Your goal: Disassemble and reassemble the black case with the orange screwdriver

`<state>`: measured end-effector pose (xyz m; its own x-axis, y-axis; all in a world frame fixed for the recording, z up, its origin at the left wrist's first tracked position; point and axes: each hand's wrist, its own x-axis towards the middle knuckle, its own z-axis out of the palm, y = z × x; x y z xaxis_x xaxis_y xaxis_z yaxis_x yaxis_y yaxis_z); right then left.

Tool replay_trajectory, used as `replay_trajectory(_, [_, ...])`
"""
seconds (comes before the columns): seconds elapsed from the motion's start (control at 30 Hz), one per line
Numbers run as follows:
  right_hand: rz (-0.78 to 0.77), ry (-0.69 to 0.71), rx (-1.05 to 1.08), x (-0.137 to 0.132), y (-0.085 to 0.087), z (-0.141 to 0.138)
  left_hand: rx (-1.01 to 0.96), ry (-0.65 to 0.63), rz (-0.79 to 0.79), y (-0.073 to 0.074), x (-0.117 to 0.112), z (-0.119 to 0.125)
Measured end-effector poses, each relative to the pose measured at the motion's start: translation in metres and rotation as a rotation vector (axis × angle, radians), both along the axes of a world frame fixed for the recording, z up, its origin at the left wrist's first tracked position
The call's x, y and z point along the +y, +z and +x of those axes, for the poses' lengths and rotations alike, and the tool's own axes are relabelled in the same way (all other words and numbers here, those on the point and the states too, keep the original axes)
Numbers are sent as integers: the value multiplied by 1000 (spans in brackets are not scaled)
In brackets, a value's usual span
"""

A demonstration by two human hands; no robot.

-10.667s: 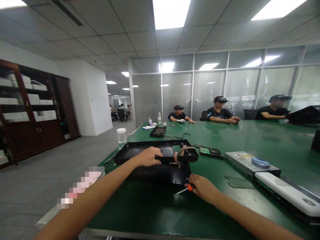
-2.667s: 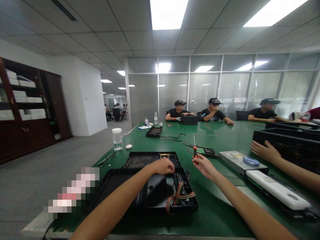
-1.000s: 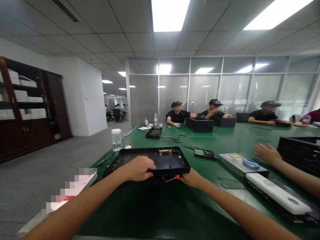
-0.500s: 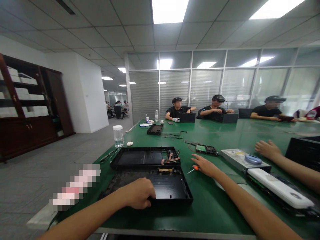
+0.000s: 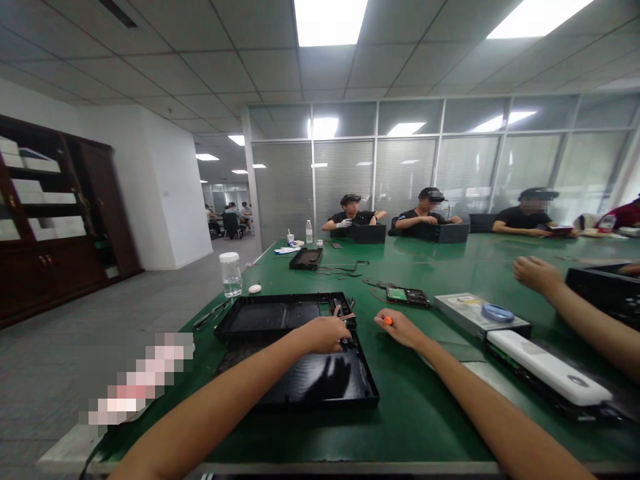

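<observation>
An open black plastic case [image 5: 345, 380] lies in front of me, its two shallow halves side by side, one behind the other. My left hand [image 5: 325, 335] is over the back right part of the near half, fingers curled and pinched down; whatever they grip is hidden. Behind those fingers, striped ribbon wires [image 5: 344, 311] run at the corner of the far half [image 5: 275, 312]. To the right of the case, my right hand [image 5: 400, 329] rests low over the table, closed on a screwdriver [image 5: 387, 321]. Only its orange handle end shows.
A green circuit board in a black frame [image 5: 407, 296], a silver box [image 5: 463, 310] with a blue ring [image 5: 497, 313] and a long white cover [image 5: 550, 370] lie rightward. A lidded jar [image 5: 231, 275] stands left. Another person's hand [image 5: 537, 275] is at right; several people sit opposite.
My left hand has moved from the case's front edge to its back right, over the brass-coloured part. My right hand has closed around the screwdriver, whose shaft no longer shows. The view has turned slightly right.
</observation>
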<state>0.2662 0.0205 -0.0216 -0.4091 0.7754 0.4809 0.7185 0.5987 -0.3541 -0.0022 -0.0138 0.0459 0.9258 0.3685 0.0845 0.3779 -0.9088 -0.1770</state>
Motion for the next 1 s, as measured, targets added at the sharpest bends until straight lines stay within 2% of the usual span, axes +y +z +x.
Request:
replay_trajectory(0.1, [-11,-37,2,0,-1,2,-24,-123,91,-29,13,20])
replay_trajectory(0.17, [-8,-63,16,0,-1,3,-31,-113,117,-43,16,25])
replay_trajectory(0.23, [-7,-76,26,0,-1,3,-31,-84,127,-49,17,26])
replay_trajectory(0.43, [-26,-81,25,-3,1,-1,-96,-126,106,-43,18,15])
replay_trajectory(0.53, [1,-104,22,-2,2,-2,-213,-49,127,-42,21,13])
replay_trajectory(0.6, [29,-144,24,-1,2,-1,-235,3,139,-44,23,14])
replay_trajectory(0.83, [80,-247,6,3,0,4,-209,43,176,-59,27,20])
replay_trajectory(1.0, [86,-262,17,1,1,2,-234,68,142,-60,27,22])
